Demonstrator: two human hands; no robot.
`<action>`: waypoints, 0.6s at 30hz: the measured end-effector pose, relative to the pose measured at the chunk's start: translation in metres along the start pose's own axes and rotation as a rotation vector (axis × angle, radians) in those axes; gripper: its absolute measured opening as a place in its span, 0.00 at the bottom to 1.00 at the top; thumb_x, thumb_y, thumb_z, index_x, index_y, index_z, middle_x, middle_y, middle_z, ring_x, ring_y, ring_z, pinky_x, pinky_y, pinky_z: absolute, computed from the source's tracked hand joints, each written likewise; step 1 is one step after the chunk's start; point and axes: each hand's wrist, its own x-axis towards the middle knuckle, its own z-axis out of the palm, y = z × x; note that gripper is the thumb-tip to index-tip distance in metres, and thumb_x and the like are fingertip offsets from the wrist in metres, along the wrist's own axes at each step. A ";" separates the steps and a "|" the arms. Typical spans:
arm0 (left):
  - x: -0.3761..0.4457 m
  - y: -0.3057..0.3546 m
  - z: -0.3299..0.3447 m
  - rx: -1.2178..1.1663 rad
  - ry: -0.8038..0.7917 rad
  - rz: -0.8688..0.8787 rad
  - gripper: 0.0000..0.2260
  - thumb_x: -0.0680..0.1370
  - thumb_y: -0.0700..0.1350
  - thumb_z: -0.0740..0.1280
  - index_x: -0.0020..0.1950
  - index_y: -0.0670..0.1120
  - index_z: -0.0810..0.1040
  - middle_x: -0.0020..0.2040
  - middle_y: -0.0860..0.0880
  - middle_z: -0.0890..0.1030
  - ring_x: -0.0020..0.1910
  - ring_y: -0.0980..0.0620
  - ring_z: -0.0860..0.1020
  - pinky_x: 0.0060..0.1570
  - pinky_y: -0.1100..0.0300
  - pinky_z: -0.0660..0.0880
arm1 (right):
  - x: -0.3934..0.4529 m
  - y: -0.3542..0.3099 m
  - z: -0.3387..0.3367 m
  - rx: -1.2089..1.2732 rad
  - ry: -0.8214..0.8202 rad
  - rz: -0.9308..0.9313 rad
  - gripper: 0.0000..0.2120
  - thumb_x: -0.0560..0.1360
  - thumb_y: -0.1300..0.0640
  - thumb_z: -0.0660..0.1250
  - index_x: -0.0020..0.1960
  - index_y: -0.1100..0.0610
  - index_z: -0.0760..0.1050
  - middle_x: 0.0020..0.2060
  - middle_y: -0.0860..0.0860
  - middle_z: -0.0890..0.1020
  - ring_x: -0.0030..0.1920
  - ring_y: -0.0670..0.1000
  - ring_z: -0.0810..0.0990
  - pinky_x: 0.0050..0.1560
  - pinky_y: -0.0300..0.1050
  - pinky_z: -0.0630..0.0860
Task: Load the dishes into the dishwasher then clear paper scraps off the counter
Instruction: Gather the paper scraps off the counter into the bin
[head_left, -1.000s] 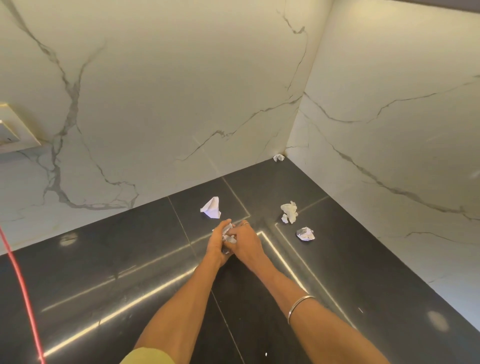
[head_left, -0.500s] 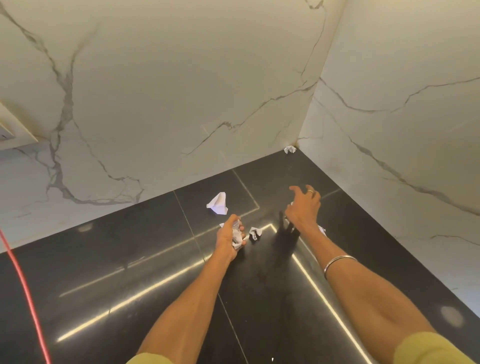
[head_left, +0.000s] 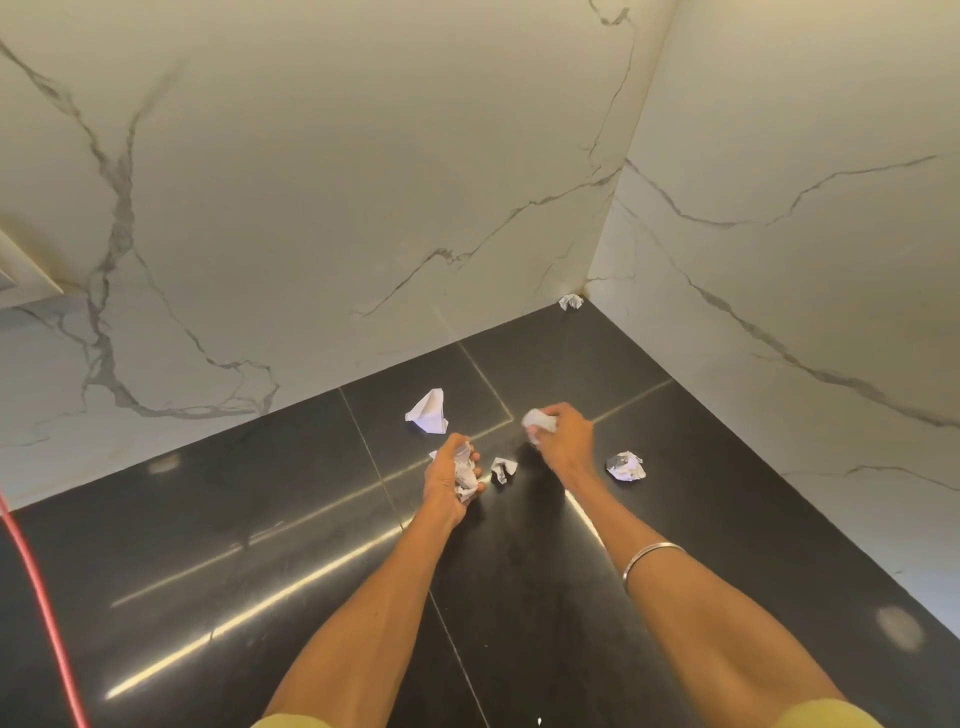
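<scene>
The left hand (head_left: 451, 480) grips a bunch of crumpled paper (head_left: 464, 474) — the right hand (head_left: 563, 435) grips a paper ball (head_left: 537, 419) above the black counter (head_left: 260, 545).

Both arms are bare from the hands up to near the elbows. The right arm wears a thin silver bangle (head_left: 655, 557) round the wrist, plain and shiny. At about 6 o'clock a bit of pale yellow left sleeve (head_left: 291, 722) peeks in. At about 5 o'clock shows the right sleeve (head_left: 831, 716), the same soft yellow.
</scene>
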 end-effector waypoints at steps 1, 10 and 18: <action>-0.003 0.000 -0.001 0.003 -0.001 -0.001 0.06 0.68 0.45 0.71 0.40 0.45 0.77 0.34 0.47 0.78 0.27 0.51 0.71 0.24 0.65 0.64 | -0.005 -0.010 0.004 -0.007 -0.058 -0.039 0.13 0.70 0.60 0.76 0.54 0.58 0.81 0.45 0.51 0.82 0.44 0.48 0.78 0.35 0.26 0.68; -0.025 -0.004 -0.028 -0.153 -0.115 -0.055 0.12 0.72 0.51 0.71 0.46 0.42 0.80 0.34 0.46 0.82 0.28 0.51 0.80 0.28 0.62 0.74 | -0.069 -0.044 0.043 -0.026 -0.226 -0.212 0.06 0.73 0.60 0.70 0.46 0.54 0.84 0.39 0.48 0.85 0.38 0.43 0.80 0.32 0.25 0.69; -0.039 -0.004 -0.031 -0.162 -0.172 -0.099 0.07 0.73 0.44 0.71 0.43 0.40 0.78 0.32 0.45 0.80 0.24 0.52 0.78 0.25 0.62 0.76 | -0.077 -0.036 0.035 -0.136 -0.304 -0.252 0.20 0.69 0.54 0.77 0.58 0.48 0.77 0.42 0.47 0.85 0.43 0.45 0.83 0.44 0.38 0.79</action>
